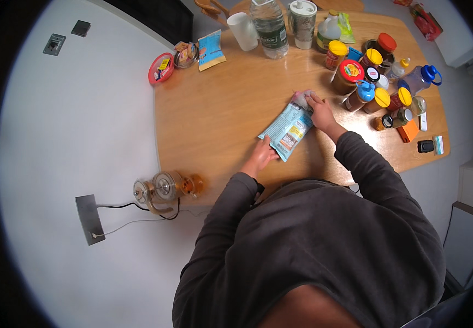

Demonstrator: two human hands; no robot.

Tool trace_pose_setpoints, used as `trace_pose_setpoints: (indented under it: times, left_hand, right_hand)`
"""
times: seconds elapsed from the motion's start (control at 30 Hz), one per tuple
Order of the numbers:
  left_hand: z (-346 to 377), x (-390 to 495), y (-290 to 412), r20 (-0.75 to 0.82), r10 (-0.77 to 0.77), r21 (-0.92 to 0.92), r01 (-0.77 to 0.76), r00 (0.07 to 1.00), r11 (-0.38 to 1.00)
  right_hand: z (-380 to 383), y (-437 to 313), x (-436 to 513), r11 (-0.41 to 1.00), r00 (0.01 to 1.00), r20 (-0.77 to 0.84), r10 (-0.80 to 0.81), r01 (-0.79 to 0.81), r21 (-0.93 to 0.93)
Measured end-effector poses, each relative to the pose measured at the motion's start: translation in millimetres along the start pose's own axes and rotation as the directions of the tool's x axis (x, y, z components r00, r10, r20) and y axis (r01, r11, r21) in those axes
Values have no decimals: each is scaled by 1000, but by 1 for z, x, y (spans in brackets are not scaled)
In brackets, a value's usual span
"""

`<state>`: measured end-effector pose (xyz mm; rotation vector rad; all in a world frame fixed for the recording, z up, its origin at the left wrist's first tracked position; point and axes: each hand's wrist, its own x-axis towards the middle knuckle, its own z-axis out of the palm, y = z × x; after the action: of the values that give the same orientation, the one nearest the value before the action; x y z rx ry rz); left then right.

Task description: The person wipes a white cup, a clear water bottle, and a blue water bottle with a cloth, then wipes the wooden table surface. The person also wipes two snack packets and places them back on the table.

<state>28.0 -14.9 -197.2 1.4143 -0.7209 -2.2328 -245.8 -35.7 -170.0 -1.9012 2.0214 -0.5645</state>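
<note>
A light-blue printed food packet [289, 130] lies slanted over the wooden table in front of me. My left hand [264, 156] grips its near left corner, with the thumb on top and the fingers under the edge. At the far end, my right hand [321, 112] holds the packet's right side. Its fingertips reach over a crumpled whitish and pink bundle [301, 98] that touches the packet's top. Whether the bundle is part of the packet is unclear, since the fingers partly cover it.
Several jars, including a red-lidded jar [348, 74], crowd the wooden table [212, 110] on the right. Behind stand a large water bottle [270, 35] and a tumbler [303, 24]. A glass teapot [167, 186] sits at the left edge near power cords [126, 206].
</note>
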Motion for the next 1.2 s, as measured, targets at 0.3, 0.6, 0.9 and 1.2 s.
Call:
trace_pose_setpoints:
  times: [0.3, 0.6, 0.9, 1.2]
  left_hand:
    - [14, -4, 4, -20, 49, 34, -49, 999, 998]
    - [6, 2, 1, -79, -4, 92, 11, 997, 996]
    - [13, -19, 2, 55, -9, -166, 18, 998, 986]
    - [30, -15, 4, -54, 62, 81, -57, 997, 995]
  right_hand:
    - [16, -71, -51, 830, 818, 195, -540, 557, -38]
    - [-10, 28, 10, 964, 995, 76, -58, 75, -255]
    - [-16, -38, -72, 864, 877, -51, -477, 479, 156]
    - [6, 0, -64, 821, 822, 5, -569, 568, -54]
